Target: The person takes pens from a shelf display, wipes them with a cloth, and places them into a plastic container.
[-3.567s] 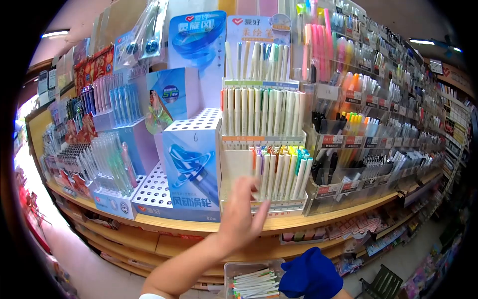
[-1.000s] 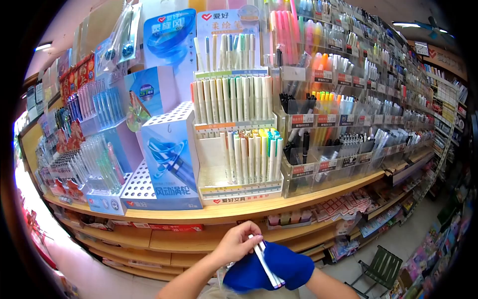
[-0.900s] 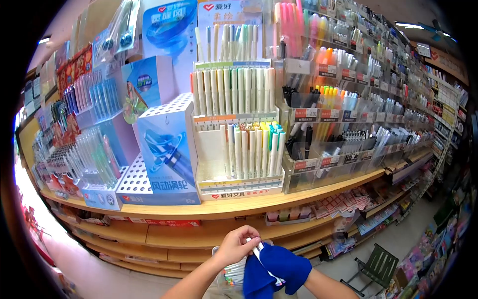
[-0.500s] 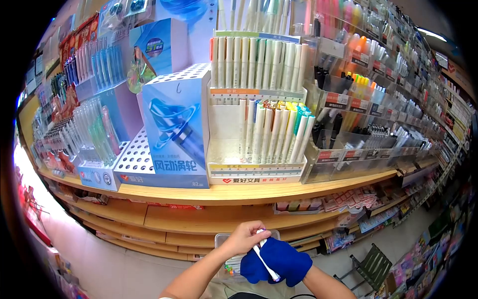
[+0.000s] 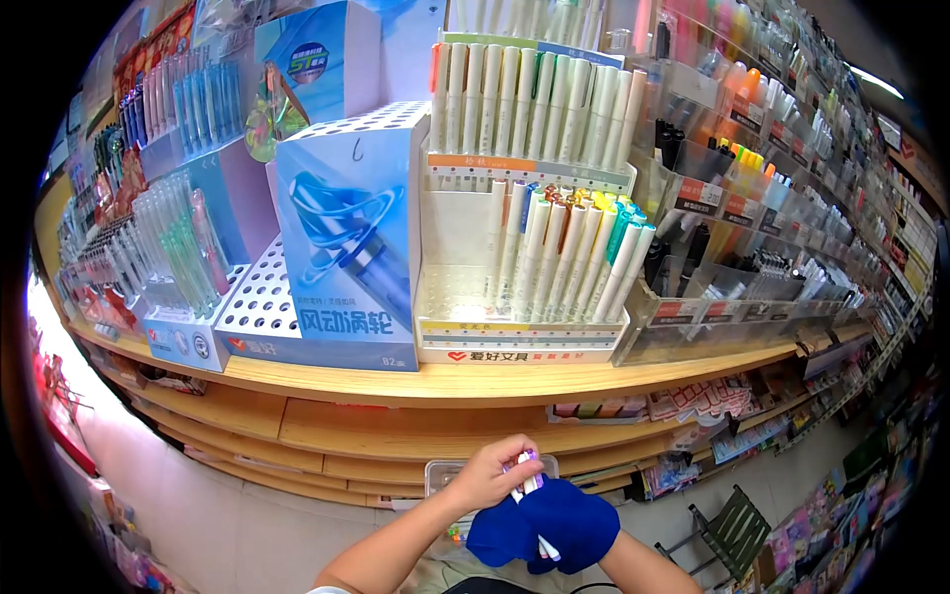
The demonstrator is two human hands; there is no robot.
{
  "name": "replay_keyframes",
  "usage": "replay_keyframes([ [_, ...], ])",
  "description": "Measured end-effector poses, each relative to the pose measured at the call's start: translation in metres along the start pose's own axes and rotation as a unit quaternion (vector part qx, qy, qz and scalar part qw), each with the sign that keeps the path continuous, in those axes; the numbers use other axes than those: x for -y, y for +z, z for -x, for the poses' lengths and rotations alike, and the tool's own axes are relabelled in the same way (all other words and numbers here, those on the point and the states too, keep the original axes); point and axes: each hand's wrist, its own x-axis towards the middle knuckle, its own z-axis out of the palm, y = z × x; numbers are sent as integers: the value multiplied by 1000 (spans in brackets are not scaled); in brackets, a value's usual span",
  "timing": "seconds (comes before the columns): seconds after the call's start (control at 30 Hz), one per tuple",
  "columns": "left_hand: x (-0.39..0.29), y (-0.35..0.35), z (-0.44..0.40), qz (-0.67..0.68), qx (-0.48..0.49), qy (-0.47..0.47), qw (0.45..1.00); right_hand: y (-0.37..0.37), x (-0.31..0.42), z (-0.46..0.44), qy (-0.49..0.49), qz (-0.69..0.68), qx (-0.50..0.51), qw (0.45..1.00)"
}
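My left hand (image 5: 492, 477) is closed around the upper ends of white marker pens (image 5: 529, 482) with purple tips. A blue cloth (image 5: 569, 517) covers my right hand, so its fingers are hidden; only the wrist and forearm show. The cloth is folded around the middle of the pens, and their lower ends (image 5: 548, 547) stick out below it. Under my hands is a clear plastic bin (image 5: 432, 479), largely hidden by my arm and the cloth. A few coloured pen ends show inside it.
A wooden shelf (image 5: 475, 383) runs across in front. On it stand a blue display box (image 5: 346, 238), a white rack (image 5: 455, 233) with rows of marker pens, and clear bins (image 5: 693, 307) of pens at right. A folding stool (image 5: 732, 533) stands on the floor at lower right.
The cloth now wraps over the middle of the pens, where a pen lay exposed across it before. My left hand has shifted slightly, and the camera view has moved a little.
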Motion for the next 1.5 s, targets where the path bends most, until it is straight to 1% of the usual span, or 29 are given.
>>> replay_keyframes([
  [0.03, 1, 0, 1, 36, -4, -30, 999, 1, 7, -4, 28, 7, -2, 1000],
  [0.07, 7, -4, 0, 22, -13, -25, 999, 4, 18, -8, 164, -140, -16, 976],
  [0.13, 8, -11, 1, 32, -64, -43, 997, 7, 24, -12, 296, -315, -21, 902],
  [0.2, 10, -23, 0, 8, -139, -52, 989, 6, 14, -8, 299, -378, -3, 876],
  [0.23, 13, -33, -1, 23, -152, -90, 984, 5, 9, -6, 312, -388, 5, 867],
  [0.3, 12, -47, -1, 30, -151, -86, 984, 1, -7, 1, 338, -407, 22, 848],
  [0.33, 13, -46, -1, 31, -144, -79, 986, -2, -25, -1, 306, -513, 95, 796],
  [0.37, 12, -44, -1, 32, -136, -71, 988, -2, -34, 2, 310, -480, 67, 818],
  [0.43, 8, -36, -2, 35, -107, -68, 991, 0, -15, -2, 313, -408, 9, 858],
  [0.5, -2, -21, 1, 38, -68, -77, 994, 2, -6, -5, 285, -419, -8, 862],
  [0.53, -2, -13, 2, 2, -32, -84, 996, 2, -3, -7, 271, -425, -16, 864],
  [0.57, -1, -5, 5, -33, 4, -92, 995, -3, -5, -11, 105, -194, 44, 974],
  [0.6, 2, 0, 8, -36, 4, -82, 996, -11, -10, -15, -71, 57, 99, 991],
  [0.67, 4, -2, 7, 12, -6, -99, 995, -6, -7, -11, 98, -34, 83, 991],
  [0.7, 5, -3, 8, 37, -11, -107, 993, -3, -5, -8, 179, -79, 60, 979],
  [0.73, 7, -6, 8, 65, -13, -114, 991, 2, 9, -8, 227, -161, 33, 960],
  [0.8, 10, -13, 11, 122, -17, -126, 984, 4, 12, -8, 130, -84, 60, 986],
  [0.83, 11, -16, 11, 99, -3, -109, 989, 1, 6, -9, -17, 79, 112, 990],
  [0.87, 11, -18, 12, 77, 10, -92, 993, -1, 0, -10, -163, 238, 160, 944],
  [0.97, -2, -15, 10, 36, 58, -75, 995, 2, -18, -7, -137, 170, 202, 955],
  [1.03, -6, -9, 9, 7, 85, -55, 995, 3, -25, -8, -161, 186, 176, 953],
  [1.07, -2, -5, 9, -42, 85, -15, 995, 4, -27, -8, -174, 194, 163, 952],
  [1.17, -5, -9, 8, -57, 92, -68, 992, 10, -10, -3, -75, 70, 76, 992],
  [1.2, -7, -12, 9, -38, 89, -81, 992, 10, -10, -2, 0, -20, 93, 996],
  [1.3, -4, -23, 9, 29, 30, -73, 996, 10, -15, 1, 183, -246, 116, 945],
  [1.37, -10, -28, 8, 10, 28, -57, 998, 9, -25, 11, 249, -340, 102, 901],
  [1.4, -10, -27, 9, 12, 33, -48, 998, 6, -11, 11, 256, -357, 134, 888],
  [1.47, -9, -23, 10, 3, 32, -22, 999, 8, -22, 12, 185, -263, 141, 936],
  [1.5, -11, -19, 10, -28, 43, -30, 998, 7, -22, 11, 122, -151, 139, 971],
])
